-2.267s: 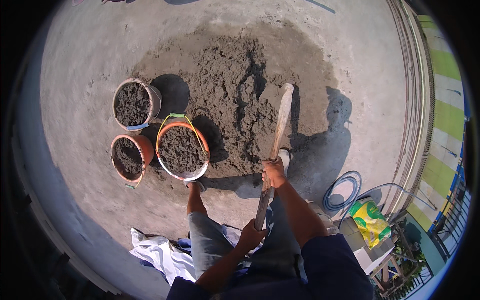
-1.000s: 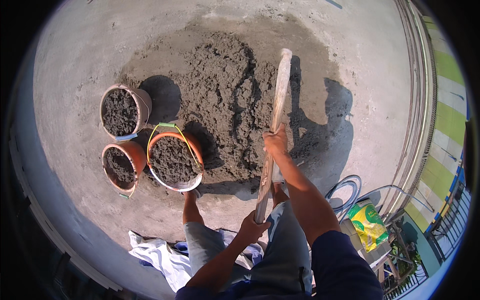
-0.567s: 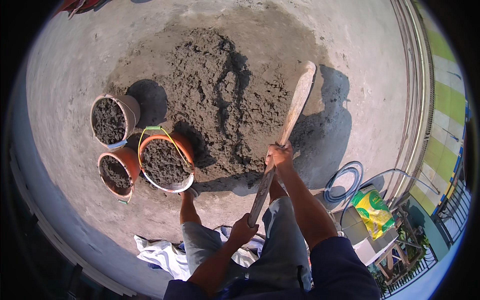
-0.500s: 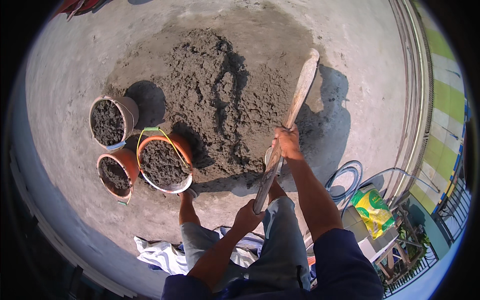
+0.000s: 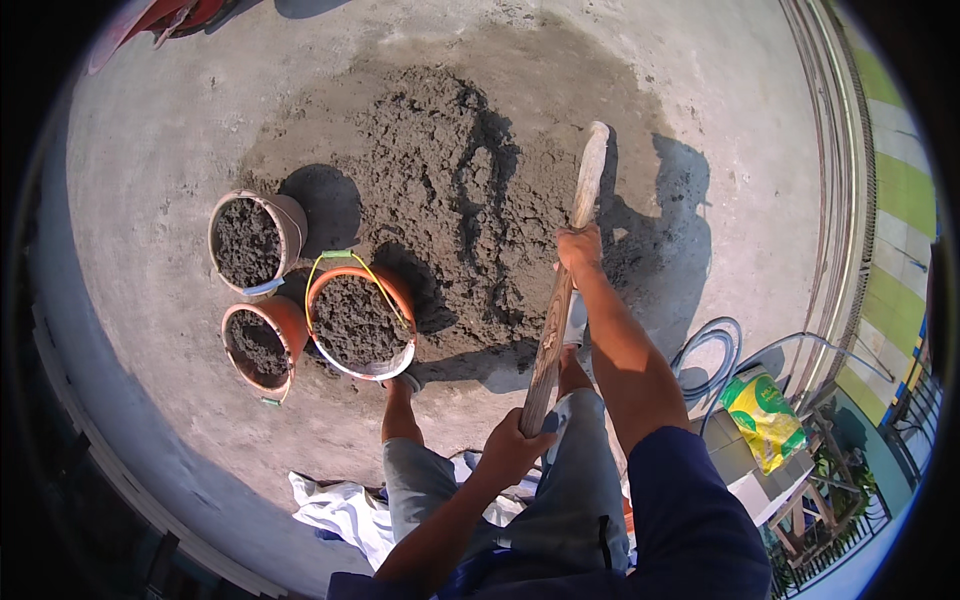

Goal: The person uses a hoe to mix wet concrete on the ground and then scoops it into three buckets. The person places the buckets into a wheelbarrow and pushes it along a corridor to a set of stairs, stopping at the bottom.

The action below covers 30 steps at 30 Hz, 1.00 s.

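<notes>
A long wooden handle (image 5: pixel 548 365) slants up and away in front of me. My left hand (image 5: pixel 513 447) is wrapped round its near end, by my thigh. Farther up, my right hand (image 5: pixel 580 250) grips the same handle. Its pale, rounded far end (image 5: pixel 594 155) is over the right side of a heap of wet grey mortar (image 5: pixel 430 150); no blade can be made out. Left of the heap stand an orange bucket with a yellow handle (image 5: pixel 402 290), a smaller orange bucket (image 5: pixel 290 322) and a pale bucket (image 5: pixel 291 225), all filled with mortar.
My feet are on the concrete floor (image 5: pixel 150 300) near the heap's front edge. Coiled blue hose (image 5: pixel 735 345) and a yellow-green sack (image 5: pixel 765 420) are at the right. Crumpled white sheeting (image 5: pixel 345 515) lies behind my legs. A red object (image 5: pixel 160 20) shows at the far left.
The handle's far end has swung left and come nearer, both hands still on it. The whole view has shifted, so the buckets and heap appear farther right. The buckets themselves have not moved.
</notes>
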Each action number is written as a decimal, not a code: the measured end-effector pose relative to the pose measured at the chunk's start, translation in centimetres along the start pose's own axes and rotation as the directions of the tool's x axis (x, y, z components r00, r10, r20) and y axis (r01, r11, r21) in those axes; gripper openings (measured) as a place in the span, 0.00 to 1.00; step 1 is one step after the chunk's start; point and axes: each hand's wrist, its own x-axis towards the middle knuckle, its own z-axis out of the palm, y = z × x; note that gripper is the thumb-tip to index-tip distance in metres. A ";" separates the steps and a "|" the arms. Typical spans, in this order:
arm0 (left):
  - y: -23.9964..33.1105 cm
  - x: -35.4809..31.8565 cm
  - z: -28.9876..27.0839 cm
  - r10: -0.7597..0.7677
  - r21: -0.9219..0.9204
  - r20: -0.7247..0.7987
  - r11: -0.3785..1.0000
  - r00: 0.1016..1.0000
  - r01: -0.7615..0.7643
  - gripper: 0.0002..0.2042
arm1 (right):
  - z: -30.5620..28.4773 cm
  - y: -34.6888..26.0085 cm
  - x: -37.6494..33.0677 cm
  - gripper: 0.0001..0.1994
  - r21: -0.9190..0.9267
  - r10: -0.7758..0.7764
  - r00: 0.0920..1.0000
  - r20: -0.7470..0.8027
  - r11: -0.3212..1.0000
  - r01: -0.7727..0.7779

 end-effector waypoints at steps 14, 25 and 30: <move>-1.0 -15.9 -3.2 -0.064 0.320 0.045 0.946 0.997 0.046 0.29 | 4.9 11.9 -13.1 0.16 0.449 0.178 0.957 0.227 0.854 -0.265; 1.6 -32.1 -10.9 -0.126 0.549 0.142 0.835 0.982 0.027 0.28 | 2.8 8.1 -19.6 0.15 0.711 0.257 0.855 0.450 0.477 -0.517; -3.1 -39.3 -18.3 -0.024 0.493 0.146 0.869 0.989 -0.052 0.27 | 8.1 4.4 -27.2 0.12 0.707 0.205 0.877 0.434 0.526 -0.473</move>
